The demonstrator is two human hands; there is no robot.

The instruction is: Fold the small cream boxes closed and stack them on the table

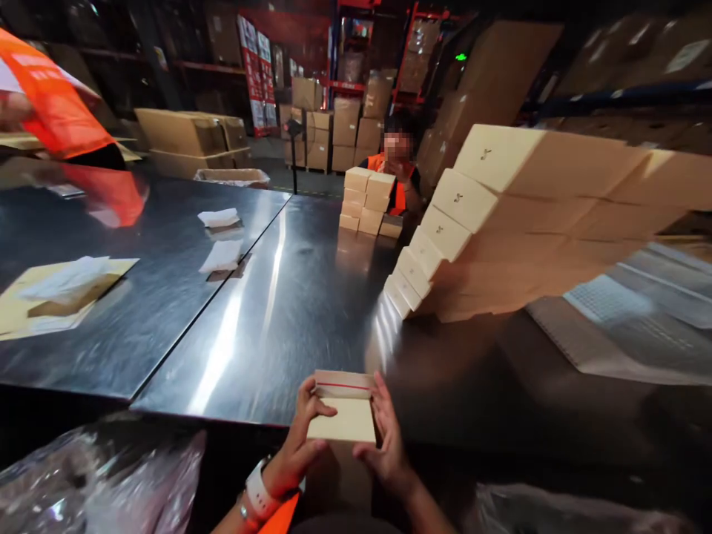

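Both hands are on a small box point(343, 417) right at the near edge of the table point(278, 311). The left hand point(297, 445) grips the box's left side, thumb across the front and fingers curled round the edge; a white watch point(259, 493) sits on that wrist. The right hand point(383, 441) clasps the right side, fingers laid flat along it, thumb at the front corner. The box tilts up toward the camera, lid flap raised at the far end with a red strip across it.

Further right on the table, a leaning stack point(500, 222) of pale boxes, stepped like stairs, well apart from the hands. At the far edge, a smaller stack point(367, 204), and a person in an orange vest point(397, 185) behind it.

Over to the left, white paper point(219, 217) near the seam between the two tabletops, a flat card with paper point(61, 289) near the left edge, and another orange-clad person point(55, 96) at the far left corner. Clear plastic point(100, 475) crumpled below the near edge.
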